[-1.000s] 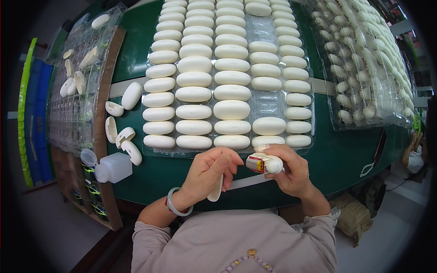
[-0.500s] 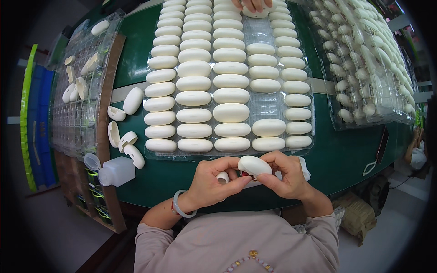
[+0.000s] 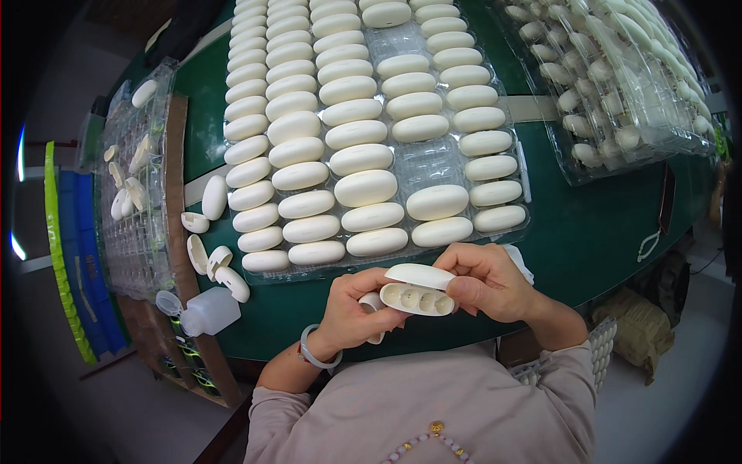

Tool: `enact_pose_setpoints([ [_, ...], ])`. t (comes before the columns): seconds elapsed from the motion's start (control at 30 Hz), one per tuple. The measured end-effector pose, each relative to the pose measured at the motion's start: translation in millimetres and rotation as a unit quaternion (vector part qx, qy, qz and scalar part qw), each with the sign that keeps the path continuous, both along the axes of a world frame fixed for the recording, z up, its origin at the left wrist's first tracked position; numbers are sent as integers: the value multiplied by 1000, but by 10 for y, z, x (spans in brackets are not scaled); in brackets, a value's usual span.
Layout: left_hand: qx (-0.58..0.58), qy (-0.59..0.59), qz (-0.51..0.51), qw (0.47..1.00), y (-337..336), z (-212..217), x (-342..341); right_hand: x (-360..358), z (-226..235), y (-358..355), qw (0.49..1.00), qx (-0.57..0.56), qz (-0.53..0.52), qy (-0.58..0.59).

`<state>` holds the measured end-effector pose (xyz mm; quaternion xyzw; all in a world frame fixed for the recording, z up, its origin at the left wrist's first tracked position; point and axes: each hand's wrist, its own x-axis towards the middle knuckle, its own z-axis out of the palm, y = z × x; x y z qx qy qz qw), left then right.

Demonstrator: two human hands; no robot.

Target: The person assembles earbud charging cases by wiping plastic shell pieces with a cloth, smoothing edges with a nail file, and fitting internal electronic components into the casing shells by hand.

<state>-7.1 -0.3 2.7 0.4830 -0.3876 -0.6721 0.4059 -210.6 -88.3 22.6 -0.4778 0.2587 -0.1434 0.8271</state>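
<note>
One strip of green tabletop (image 3: 274,321) ran between its near edge and the clear tray (image 3: 429,172) at twelve o'clock. Over it we held the white case (image 3: 418,300), opened up, four wells facing six o'clock, long axis roughly nine to three. Our left hand (image 3: 349,313) pinched the nine-o'clock end, a white piece (image 3: 370,301) curled in its palm; our right hand (image 3: 495,284) pinched the three-o'clock end. White ovals (image 3: 366,188) filled most tray slots; a bottle (image 3: 210,312) sat at nine.
</note>
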Motion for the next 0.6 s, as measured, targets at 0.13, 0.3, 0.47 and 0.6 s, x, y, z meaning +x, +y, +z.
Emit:
enact_pose_setpoints([
  [0.13, 7, -18, 8, 1000, 27, -1, 2, -3, -4, -9, 999, -33, 6, 23],
  [0.3, -120, -78, 29, 989, 35, 35, -8, 5, -44, 19, 1000, -24, 11, 3],
  [0.47, -193, -107, 12, 975, 59, 18, -10, 6, -47, 48, 999, -35, 12, -19],
  [0.6, -240, -97, -10, 966, 49, 21, 14, -29, -156, 64, 994, -50, 29, -91],
])
